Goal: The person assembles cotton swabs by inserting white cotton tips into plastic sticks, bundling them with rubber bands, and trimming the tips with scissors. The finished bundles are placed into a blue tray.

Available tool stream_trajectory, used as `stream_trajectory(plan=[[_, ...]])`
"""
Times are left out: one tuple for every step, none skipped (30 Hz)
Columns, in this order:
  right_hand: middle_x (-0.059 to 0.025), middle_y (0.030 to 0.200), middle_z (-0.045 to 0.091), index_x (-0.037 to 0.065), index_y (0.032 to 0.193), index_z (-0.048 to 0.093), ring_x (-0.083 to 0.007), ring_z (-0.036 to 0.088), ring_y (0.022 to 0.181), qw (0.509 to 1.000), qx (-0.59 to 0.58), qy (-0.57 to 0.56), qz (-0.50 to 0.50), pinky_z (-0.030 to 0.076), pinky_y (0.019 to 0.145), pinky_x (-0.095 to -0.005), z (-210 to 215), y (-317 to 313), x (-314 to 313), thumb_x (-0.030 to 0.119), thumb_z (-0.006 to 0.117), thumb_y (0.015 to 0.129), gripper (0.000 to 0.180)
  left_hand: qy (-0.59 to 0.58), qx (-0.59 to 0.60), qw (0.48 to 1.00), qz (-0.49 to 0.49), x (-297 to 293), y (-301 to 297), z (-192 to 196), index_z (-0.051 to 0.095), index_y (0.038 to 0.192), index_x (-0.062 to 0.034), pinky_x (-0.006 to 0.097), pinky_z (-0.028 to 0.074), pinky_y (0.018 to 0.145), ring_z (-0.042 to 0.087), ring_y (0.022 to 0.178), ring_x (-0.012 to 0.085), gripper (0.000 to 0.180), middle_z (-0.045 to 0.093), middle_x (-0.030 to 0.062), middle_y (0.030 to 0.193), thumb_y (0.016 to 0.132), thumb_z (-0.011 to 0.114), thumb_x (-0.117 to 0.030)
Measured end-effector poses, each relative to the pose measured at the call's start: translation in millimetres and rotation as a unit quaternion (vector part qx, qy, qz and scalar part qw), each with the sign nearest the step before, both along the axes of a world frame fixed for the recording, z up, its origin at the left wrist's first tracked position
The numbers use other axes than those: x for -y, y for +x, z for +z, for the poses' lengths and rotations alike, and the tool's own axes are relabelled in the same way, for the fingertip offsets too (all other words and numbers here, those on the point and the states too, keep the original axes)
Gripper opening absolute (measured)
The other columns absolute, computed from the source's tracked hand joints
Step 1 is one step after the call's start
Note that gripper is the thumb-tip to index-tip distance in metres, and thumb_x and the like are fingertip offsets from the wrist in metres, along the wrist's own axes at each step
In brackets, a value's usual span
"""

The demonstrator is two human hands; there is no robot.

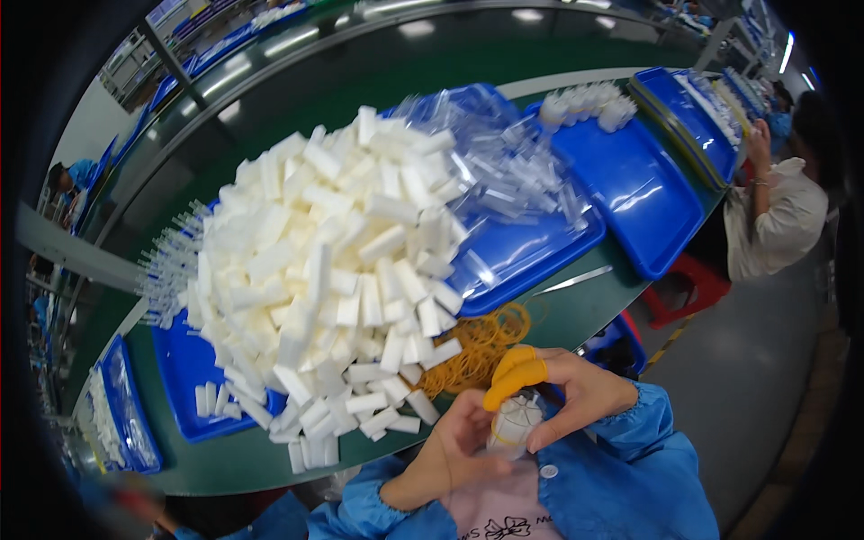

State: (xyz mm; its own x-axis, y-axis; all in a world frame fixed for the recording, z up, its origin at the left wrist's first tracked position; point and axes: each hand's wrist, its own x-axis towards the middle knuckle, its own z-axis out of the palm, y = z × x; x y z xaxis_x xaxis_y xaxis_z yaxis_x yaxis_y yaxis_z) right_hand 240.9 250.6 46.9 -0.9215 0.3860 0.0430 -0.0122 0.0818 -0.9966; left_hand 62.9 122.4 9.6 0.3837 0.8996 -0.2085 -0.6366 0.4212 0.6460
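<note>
Close to my body I hold a bundle of translucent white tubes [513, 425], and a yellow rubber band runs around it. My left hand [457, 450] grips its left side with bent fingers. My right hand [567, 396] wraps the other side, its thumb low on the bundle. Orange-yellow finger cots [515, 373] cover some right-hand fingers, which curl over the bundle's top. Just beyond my hands lies a loose pile of yellow rubber bands [472, 351]. The tubes' exact kind and the far side of the bundle are hidden.
White foam-like blocks [315, 252] heap over a blue tray [184, 387]. Clear plastic tubes [513, 180] fill another tray. Similar bundles [589, 103] stand on a blue tray [630, 193]. Metal tweezers [573, 280] lie on the green table. A co-worker [778, 216] sits at right, near a red stool [688, 288].
</note>
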Motion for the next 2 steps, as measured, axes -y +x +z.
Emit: stream_trajectory(plan=[[-0.0086, 0.110, 0.059, 0.007, 0.113, 0.061, -0.0244, 0.053, 0.106, 0.999, 0.006, 0.039, -0.038, 0.039, 0.093, -0.0359, 9.7, 9.6, -9.7, 0.025, 0.080, 0.067, 0.054, 0.083, -0.046, 0.995, 0.021, 4.3, -3.3, -0.5, 0.035, 0.127, -0.0103, 0.038, 0.035, 0.102, 0.040, 0.123, 0.0214, 0.072, 0.038, 0.0088, 0.133, 0.070, 0.078, -0.004], [-0.0087, 0.110, 0.059, 0.007, 0.113, 0.061, -0.0241, 0.053, 0.106, 0.994, 0.013, 0.077, -0.074, 0.039, 0.093, -0.0358, 18.8, 18.8, -20.4, 0.026, 0.080, 0.067, 0.053, 0.097, -0.039, 0.994, 0.018, -2.2, -1.2, -2.1, 0.035, 0.127, -0.0103, 0.038, 0.035, 0.102, 0.040, 0.123, 0.0214, 0.072, 0.038, 0.0088, 0.133, 0.070, 0.078, -0.004]])
